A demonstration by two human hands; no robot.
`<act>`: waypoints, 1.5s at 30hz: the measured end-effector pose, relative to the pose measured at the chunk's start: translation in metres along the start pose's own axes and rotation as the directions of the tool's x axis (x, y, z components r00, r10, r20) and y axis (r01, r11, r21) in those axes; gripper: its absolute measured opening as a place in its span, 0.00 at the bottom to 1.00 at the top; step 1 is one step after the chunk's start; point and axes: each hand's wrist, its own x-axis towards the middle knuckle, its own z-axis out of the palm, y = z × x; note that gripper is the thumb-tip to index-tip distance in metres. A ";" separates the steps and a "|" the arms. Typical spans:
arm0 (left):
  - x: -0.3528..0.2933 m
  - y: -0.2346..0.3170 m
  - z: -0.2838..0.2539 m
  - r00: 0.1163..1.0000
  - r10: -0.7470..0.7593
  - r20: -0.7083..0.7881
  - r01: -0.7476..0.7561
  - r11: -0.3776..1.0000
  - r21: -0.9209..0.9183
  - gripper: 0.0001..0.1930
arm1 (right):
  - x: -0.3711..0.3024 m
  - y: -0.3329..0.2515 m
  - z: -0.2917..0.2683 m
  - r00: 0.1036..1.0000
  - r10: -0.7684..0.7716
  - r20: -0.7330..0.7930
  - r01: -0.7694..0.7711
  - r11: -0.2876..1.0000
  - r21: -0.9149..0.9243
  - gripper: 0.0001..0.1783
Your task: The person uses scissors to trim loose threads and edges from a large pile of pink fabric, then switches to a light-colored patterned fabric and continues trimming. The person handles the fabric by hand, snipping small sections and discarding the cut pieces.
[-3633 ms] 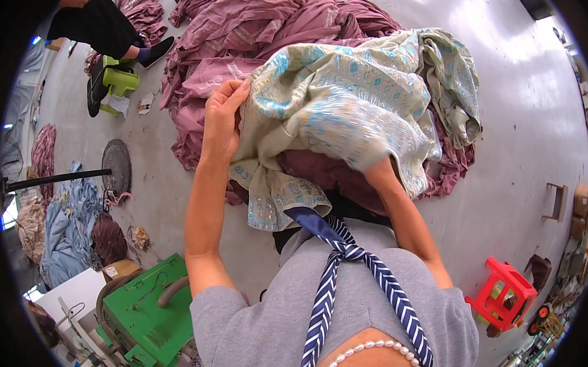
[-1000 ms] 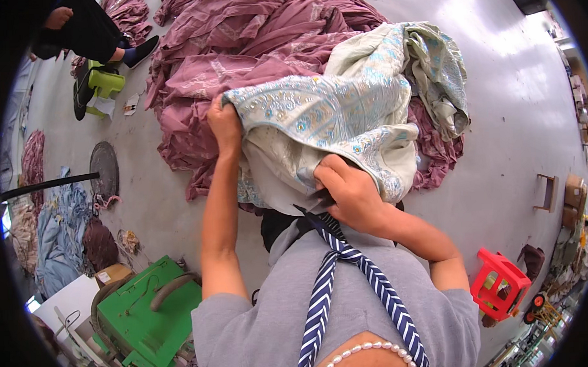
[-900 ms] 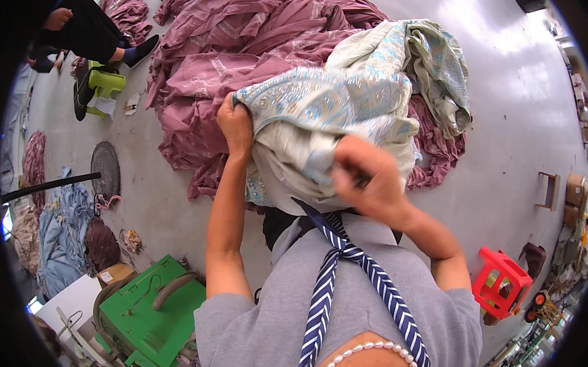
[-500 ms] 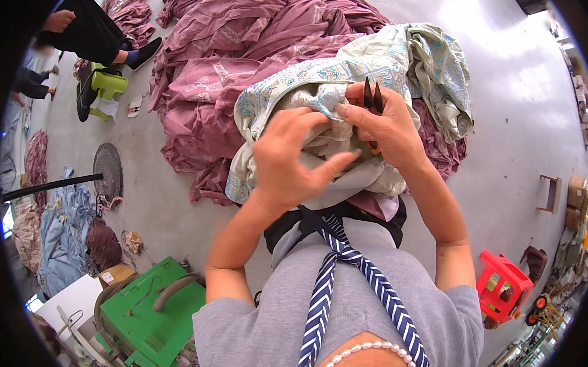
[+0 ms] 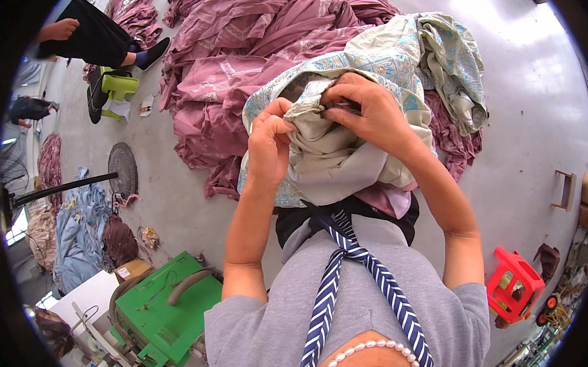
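Note:
A pale green fabric [image 5: 335,162] with a blue paisley border lies gathered over my lap, its folded edge lifted between my hands. My left hand [image 5: 270,142] pinches that edge between thumb and fingers. Close beside it, my right hand [image 5: 369,113] is closed at the same raised edge, with thumb and fingertips on the cloth. A small dark strip shows under its fingers. The thread snips seen there earlier cannot be made out now. More of the patterned cloth trails off to the right, over a large heap of mauve fabric [image 5: 219,82].
At the upper left are a green stool [image 5: 119,84] and another person's dark-clothed leg [image 5: 91,35]. A black pole [image 5: 67,188] reaches in from the left. A green-topped machine [image 5: 172,304] stands lower left, a red plastic stool [image 5: 514,284] lower right.
My left hand has gone from spread fingers to a pinch on the fabric edge. My right hand has turned over, and the snips' upright blades no longer show. The view has shifted slightly.

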 end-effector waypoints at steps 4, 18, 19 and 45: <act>0.002 0.007 0.019 0.994 0.001 -0.111 -0.010 0.997 -0.075 0.08 | 0.001 0.008 0.002 0.999 -0.029 -0.023 0.031 0.993 0.110 0.08; -0.004 0.030 0.036 0.978 0.118 0.174 -0.183 0.884 0.431 0.19 | -0.012 -0.017 -0.058 0.974 0.116 0.194 -0.205 0.813 0.545 0.11; -0.003 0.030 0.032 0.974 0.105 0.201 -0.188 0.871 0.455 0.17 | -0.014 -0.012 -0.055 0.980 0.110 0.167 -0.184 0.819 0.544 0.11; -0.002 0.039 0.044 0.878 -0.420 0.228 0.164 0.714 0.681 0.14 | -0.041 0.023 -0.062 0.910 0.326 0.257 -0.415 0.723 0.552 0.09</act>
